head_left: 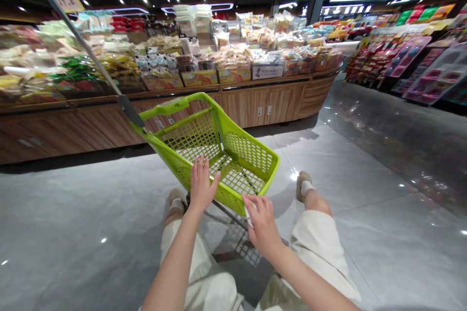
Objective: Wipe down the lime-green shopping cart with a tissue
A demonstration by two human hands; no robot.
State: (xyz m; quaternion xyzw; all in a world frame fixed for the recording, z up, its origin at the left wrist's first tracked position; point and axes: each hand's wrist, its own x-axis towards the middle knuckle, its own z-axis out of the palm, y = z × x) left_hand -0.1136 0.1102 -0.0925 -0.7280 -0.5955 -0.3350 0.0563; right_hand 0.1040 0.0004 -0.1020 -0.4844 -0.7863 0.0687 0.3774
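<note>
A lime-green plastic shopping basket (251,153) on a wheeled frame stands tilted on the floor in front of me, with nothing in it. My left hand (202,184) rests on the basket's near rim, fingers stretched flat over the edge. My right hand (261,221) is at the basket's lower right edge, fingers curled round a small white thing I cannot make out. My legs in pale trousers spread to both sides of the basket, feet in beige shoes (302,182).
A long wooden display counter (262,102) piled with packaged foods runs across the back. A grey pole (78,39) slants from the upper left down to the basket. Shelves of coloured goods (412,63) line the right. Glossy grey tile floor (383,180) stretches around.
</note>
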